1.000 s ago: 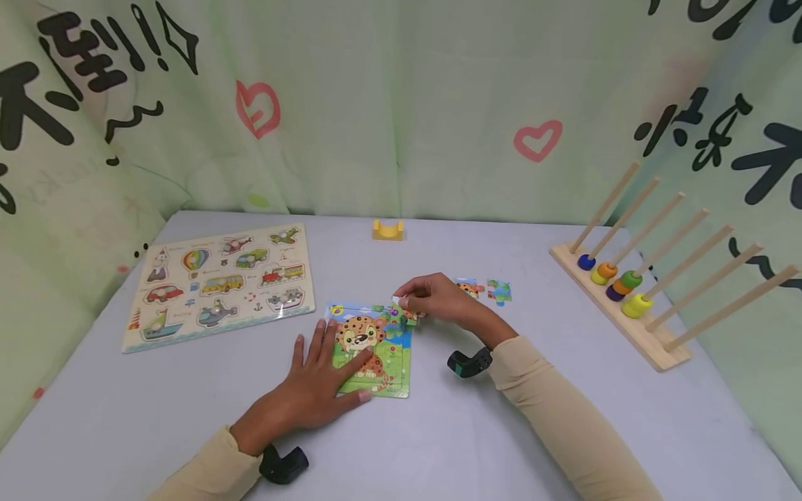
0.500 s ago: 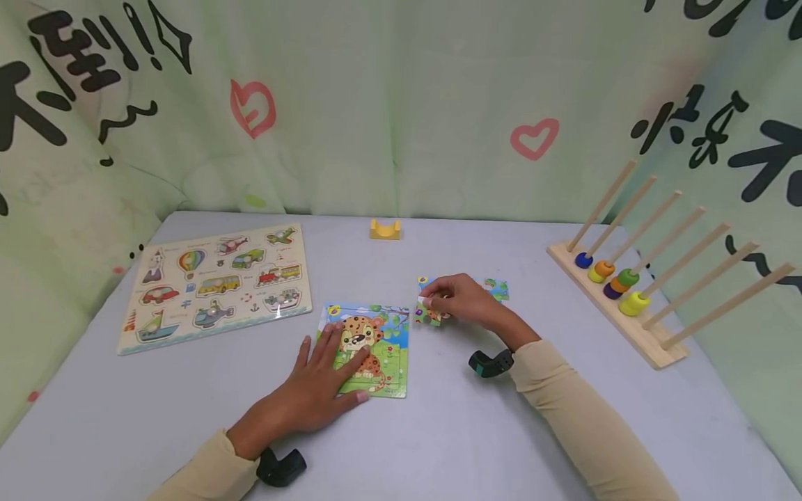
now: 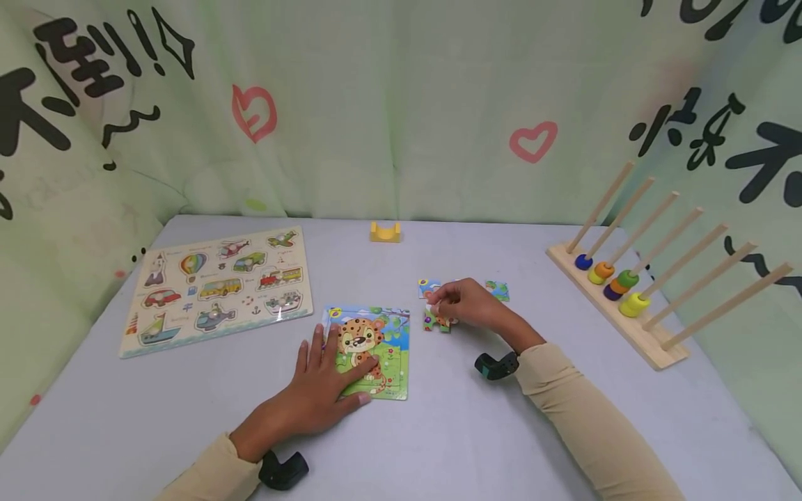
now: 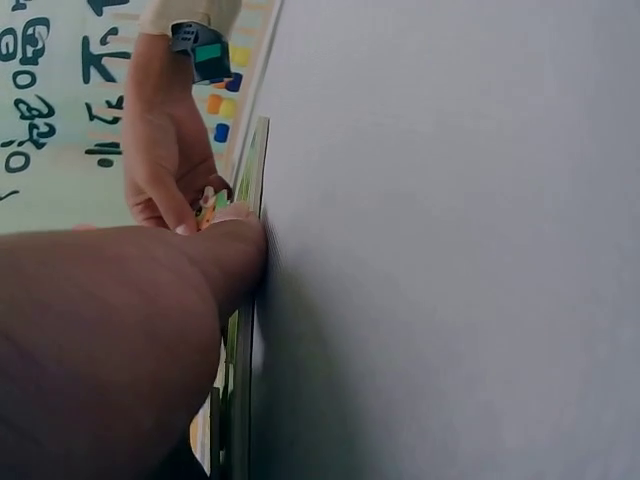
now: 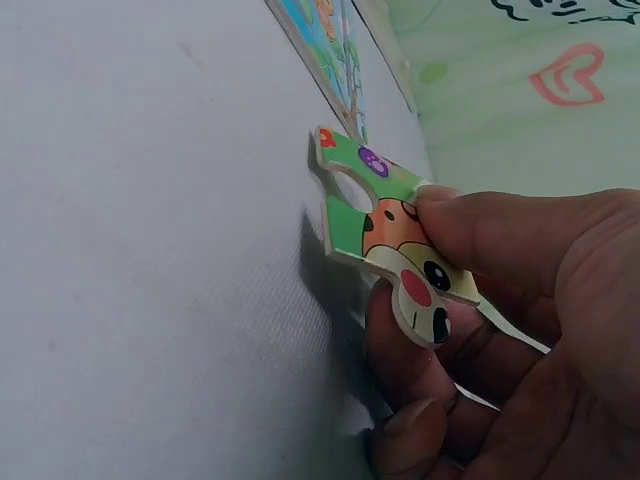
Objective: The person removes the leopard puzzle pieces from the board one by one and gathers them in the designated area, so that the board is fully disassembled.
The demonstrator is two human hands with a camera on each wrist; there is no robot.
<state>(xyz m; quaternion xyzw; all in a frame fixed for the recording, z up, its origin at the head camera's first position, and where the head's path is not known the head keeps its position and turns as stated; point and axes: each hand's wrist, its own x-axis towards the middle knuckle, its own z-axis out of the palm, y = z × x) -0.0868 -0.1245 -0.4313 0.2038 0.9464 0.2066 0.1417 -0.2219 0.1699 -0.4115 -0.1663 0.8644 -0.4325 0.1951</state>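
Observation:
My left hand (image 3: 318, 390) rests with spread fingers on the left and lower part of a leopard jigsaw puzzle board (image 3: 395, 355). To the board's right, my right hand (image 3: 466, 306) pinches a jigsaw piece (image 3: 436, 321) between thumb and fingers. In the right wrist view, the piece (image 5: 385, 220) is green with a purple flower and part of an animal's face, held tilted close over the tabletop. Two more jigsaw pieces show behind that hand, a blue one (image 3: 428, 287) to its left and a blue-green one (image 3: 498, 290) to its right.
A vehicle picture board (image 3: 219, 285) lies at the back left. A yellow block with a curved notch (image 3: 385, 232) sits at the back middle. On the right stands a wooden peg rack (image 3: 651, 341) with coloured beads on some pegs. A printed curtain (image 3: 388, 104) surrounds the table.
My right hand has moved right with the jigsaw piece, from the board's upper right corner to over the table beside it. My left hand has stayed on the board.

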